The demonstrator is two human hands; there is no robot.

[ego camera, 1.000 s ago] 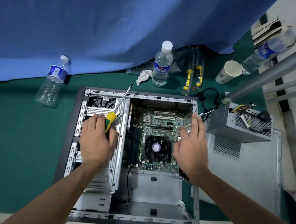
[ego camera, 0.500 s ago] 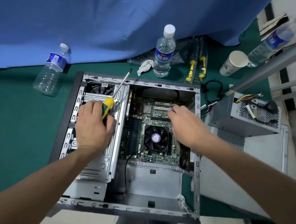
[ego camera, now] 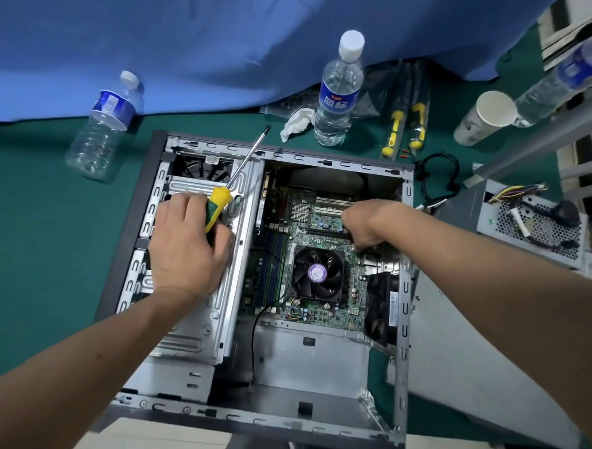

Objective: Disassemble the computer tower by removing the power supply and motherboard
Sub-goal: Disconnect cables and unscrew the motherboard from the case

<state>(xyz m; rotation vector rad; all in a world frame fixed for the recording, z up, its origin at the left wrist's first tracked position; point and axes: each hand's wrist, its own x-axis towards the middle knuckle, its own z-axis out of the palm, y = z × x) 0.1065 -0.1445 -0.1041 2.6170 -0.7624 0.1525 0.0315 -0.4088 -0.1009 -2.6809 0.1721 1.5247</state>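
The computer tower [ego camera: 263, 425] is lying open on its side on the green table [ego camera: 29, 244]. The power supply [ego camera: 531, 224] is already sitting outside the case, just beside its right wall; the motherboard [ego camera: 303, 255] is still sitting inside.

Risks, as judged from this moment:
- The right hand [ego camera: 366, 224] is reaching down onto the board near the expansion slots; pulling while any screw or cable is still holding could flex or crack it.
- A black cable [ego camera: 255, 342] is trailing from the board toward the case bottom and could snag a lift.
- The screwdriver [ego camera: 233, 183] is pointing up and away over the case rim; a slip of the tip could gouge components.

Hand pose: the left hand [ego camera: 187, 249] is resting on the drive cage [ego camera: 193, 325], fingers wrapping the screwdriver's yellow-green handle. The right hand's fingers are curling downward at the board; whether they are pinching anything cannot be told
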